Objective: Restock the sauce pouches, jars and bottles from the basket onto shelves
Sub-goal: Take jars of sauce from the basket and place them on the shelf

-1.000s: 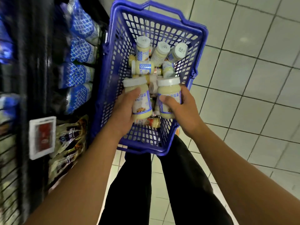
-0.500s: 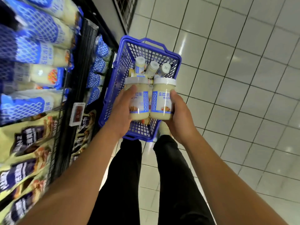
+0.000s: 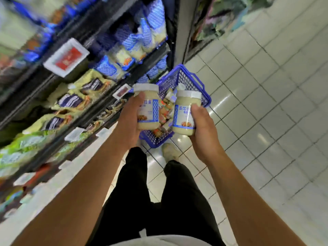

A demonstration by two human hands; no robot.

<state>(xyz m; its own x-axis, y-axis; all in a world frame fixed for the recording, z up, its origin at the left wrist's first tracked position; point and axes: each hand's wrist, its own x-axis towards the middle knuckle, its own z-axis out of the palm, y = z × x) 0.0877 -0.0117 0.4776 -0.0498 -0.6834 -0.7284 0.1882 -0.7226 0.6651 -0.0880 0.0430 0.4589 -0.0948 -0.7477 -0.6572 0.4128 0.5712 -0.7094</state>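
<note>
Moved: both jars are lifted higher over the basket (image 3: 186,78) and are now apart; half a second back they were side by side. View has swung toward the shelves (image 3: 99,102).
Left hand (image 3: 130,119): fingers wrapped round left jar (image 3: 147,105), thumb across the label; jar near upright, white lid up.
Right hand (image 3: 202,132): fingers clamped on right jar (image 3: 186,114), thumb on the label front; lid leans slightly right.
Basket: blue, on the tiled floor (image 3: 266,103) just beside the shelves, below the jars; small bottles and packets inside, blurred.
Shelves: left of view; blue pouches (image 3: 108,68) higher, yellow-green pouches (image 3: 88,86) lower; red tag (image 3: 66,57) on a rail.
Shoe (image 3: 169,151): near the basket's near end.
</note>
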